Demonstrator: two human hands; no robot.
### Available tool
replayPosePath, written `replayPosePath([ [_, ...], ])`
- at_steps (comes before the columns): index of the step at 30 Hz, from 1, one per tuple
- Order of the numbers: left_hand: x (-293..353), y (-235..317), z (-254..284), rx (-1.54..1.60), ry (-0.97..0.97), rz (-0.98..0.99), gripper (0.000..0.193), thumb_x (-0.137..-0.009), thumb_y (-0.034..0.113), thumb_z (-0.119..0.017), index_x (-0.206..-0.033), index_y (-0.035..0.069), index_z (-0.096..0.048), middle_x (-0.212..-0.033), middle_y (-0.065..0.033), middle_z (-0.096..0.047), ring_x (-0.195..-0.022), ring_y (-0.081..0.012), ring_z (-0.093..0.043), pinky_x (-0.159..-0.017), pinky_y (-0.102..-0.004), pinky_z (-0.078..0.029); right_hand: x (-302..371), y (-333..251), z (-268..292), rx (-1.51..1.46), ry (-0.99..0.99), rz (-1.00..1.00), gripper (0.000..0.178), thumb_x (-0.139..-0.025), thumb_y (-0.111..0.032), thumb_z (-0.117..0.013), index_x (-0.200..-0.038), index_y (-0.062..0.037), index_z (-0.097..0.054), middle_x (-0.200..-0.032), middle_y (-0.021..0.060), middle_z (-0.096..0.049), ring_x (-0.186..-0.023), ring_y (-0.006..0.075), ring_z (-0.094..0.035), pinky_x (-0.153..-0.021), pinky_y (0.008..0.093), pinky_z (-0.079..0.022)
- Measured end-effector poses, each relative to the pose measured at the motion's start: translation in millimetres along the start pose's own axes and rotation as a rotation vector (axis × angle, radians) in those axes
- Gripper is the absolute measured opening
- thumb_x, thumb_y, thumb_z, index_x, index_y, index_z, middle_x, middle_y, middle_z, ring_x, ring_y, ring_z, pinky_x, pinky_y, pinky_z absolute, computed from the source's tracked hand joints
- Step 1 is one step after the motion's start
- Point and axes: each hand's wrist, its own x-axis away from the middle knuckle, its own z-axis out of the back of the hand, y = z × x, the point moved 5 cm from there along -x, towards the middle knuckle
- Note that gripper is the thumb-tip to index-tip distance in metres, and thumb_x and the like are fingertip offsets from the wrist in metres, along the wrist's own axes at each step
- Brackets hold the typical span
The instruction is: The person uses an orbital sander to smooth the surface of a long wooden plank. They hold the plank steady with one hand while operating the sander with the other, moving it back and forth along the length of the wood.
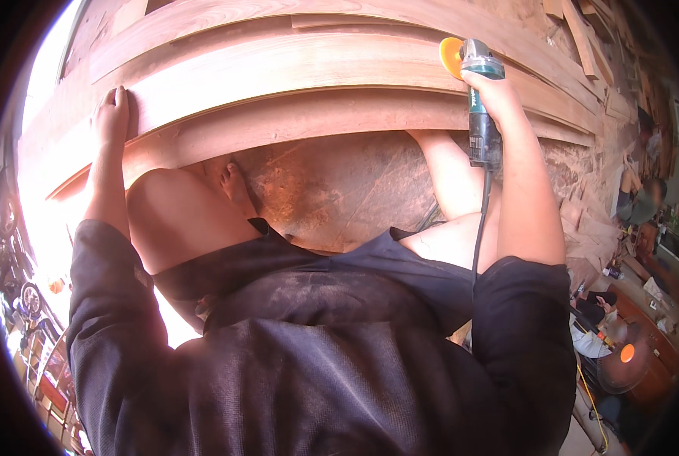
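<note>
A long, pale reddish wooden plank (pixel 294 70) lies crosswise in front of me. Near its left end, my left hand (pixel 113 114) rests on the edge with the fingers curled over it. My right hand (pixel 493 93) is wrapped round a teal and black angle grinder (pixel 485 137), held upright at the plank's right part. An orange-yellow disc (pixel 451 58) sits at the grinder's top, on its left side. Whether the disc touches wood, I cannot tell. A black cord (pixel 479 235) runs from the grinder down along my right arm.
More boards (pixel 339 9) lie beyond the plank, and another board (pixel 301 121) is on its near side. My bare legs flank a dusty brown floor (pixel 332 178). Wood offcuts (pixel 583 45) lie at the right. Another person (pixel 609 323) with a power tool is at the lower right.
</note>
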Motion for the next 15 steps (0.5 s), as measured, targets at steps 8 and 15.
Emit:
replayPosePath([
  [8, -8.2, -28.5, -3.1, 0.025, 0.046, -0.011, 0.058, -0.106, 0.055, -0.046, -0.136, 0.014, -0.073, -0.136, -0.0197, -0.071, -0.133, -0.0387, -0.062, -0.115, -0.047, -0.044, 99.8, -138.4, -103.4, 0.09, -0.26, 0.282, 0.07, -0.085, -0.056, -0.081, -0.134, -0.0086, -0.066, -0.107, 0.0143, -0.077, -0.102, 0.0253, -0.076, -0.091, 0.0431, -0.061],
  [15, -17.5, -36.6, -15.3, 0.099, 0.039, -0.025, 0.059, -0.107, 0.054, -0.046, -0.136, 0.011, -0.072, -0.137, -0.0208, -0.07, -0.134, -0.0385, -0.062, -0.115, -0.0466, -0.044, 97.4, -134.2, -111.9, 0.229, -0.171, 0.353, 0.067, -0.084, -0.048, -0.084, -0.134, -0.0068, -0.068, -0.111, 0.0169, -0.078, -0.106, 0.026, -0.076, -0.097, 0.042, -0.059],
])
